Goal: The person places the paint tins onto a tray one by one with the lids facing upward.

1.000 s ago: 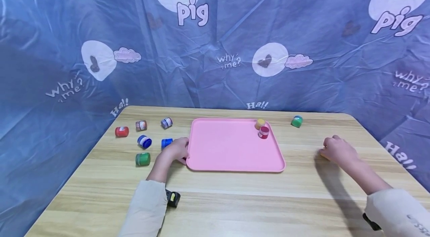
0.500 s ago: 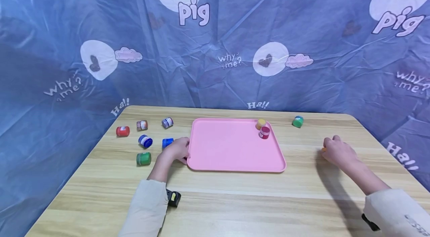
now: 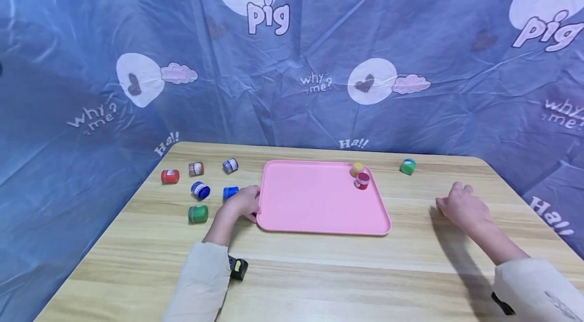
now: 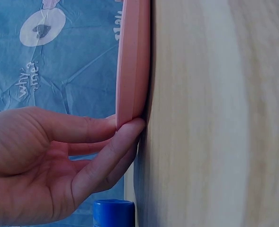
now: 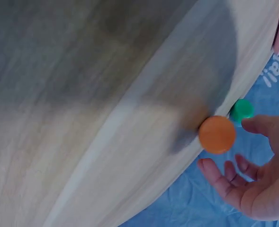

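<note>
Here's the left hand [image 3: 244, 202], left of centre, its grip clamped on the rim of the pink tray [image 3: 315, 198], which lies flat mid-frame on the desk [image 3: 328, 279]. Just beside that wrist, a blue jar [image 3: 230, 192]. Over to the right of the frame, the right hand [image 3: 466, 206] is down low at an orange jar [image 5: 217, 135]; the right wrist view shows this grip apart, thumb and fingers spread about the orange lid with a small gap. Upper right, a green jar [image 3: 408, 166] lies beyond it. Tray's upper right corner: a yellow jar [image 3: 358, 169] and a dark red jar [image 3: 362, 181], close together. And the left side has a loose scatter, a red jar [image 3: 170, 176] farthest out, a second green jar [image 3: 198, 214] lowest.
</note>
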`<state>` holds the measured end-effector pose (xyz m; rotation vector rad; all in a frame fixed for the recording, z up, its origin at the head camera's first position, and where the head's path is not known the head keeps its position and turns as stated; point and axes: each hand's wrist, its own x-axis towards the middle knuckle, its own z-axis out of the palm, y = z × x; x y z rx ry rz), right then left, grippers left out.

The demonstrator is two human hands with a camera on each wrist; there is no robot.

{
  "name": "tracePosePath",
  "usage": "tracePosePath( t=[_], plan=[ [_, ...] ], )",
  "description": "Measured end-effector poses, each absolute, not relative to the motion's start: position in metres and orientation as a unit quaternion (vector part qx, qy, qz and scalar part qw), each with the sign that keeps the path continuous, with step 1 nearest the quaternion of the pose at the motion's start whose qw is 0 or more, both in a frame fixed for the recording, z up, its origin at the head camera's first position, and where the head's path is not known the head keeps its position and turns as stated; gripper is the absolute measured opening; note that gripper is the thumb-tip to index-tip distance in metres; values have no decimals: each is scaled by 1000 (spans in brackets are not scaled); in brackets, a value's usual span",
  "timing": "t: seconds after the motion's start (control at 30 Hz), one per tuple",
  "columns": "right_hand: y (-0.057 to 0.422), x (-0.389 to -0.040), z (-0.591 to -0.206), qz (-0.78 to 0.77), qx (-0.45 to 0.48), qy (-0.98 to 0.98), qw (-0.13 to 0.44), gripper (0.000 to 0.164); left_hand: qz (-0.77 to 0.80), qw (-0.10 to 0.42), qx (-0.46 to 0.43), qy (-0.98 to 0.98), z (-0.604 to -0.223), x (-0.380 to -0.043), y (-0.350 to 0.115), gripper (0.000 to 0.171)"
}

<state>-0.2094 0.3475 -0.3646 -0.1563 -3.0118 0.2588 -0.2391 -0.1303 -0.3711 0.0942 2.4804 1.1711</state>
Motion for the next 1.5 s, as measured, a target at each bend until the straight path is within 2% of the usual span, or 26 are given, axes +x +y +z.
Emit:
tracePosePath(
  t=[0.1, 0.2, 0.37, 0.67, 0.93, 1.13, 1.33, 1.5],
  plan=[
    [352, -211, -365, 90, -69, -993, 44, 37, 418, 198, 32, 886, -371, -240, -129, 47],
    [356, -211, -364, 92, -60, -993, 34, 30, 419, 199, 32, 886, -372, -240, -128, 48],
    [356, -211, -365, 91, -24, -994, 58, 18, 419, 197, 31, 886, -372, -240, -127, 48],
    [355, -211, -365, 90, -1, -994, 55, 16, 419, 198, 37, 885, -372, -240, -129, 37],
    [351, -212, -363, 94, 19, -992, 76, 20, 421, 198, 36, 884, -375, -240, -129, 43],
    [343, -216, -355, 101, 32, -992, 71, 24, 419, 196, 36, 886, -375, -240, -130, 40],
    [330, -222, -350, 101, 48, -991, 72, 28, 425, 197, 30, 883, -374, -240, -130, 49],
    [319, -225, -347, 97, 72, -988, 98, 31, 428, 197, 31, 882, -373, -241, -130, 51]
  ],
)
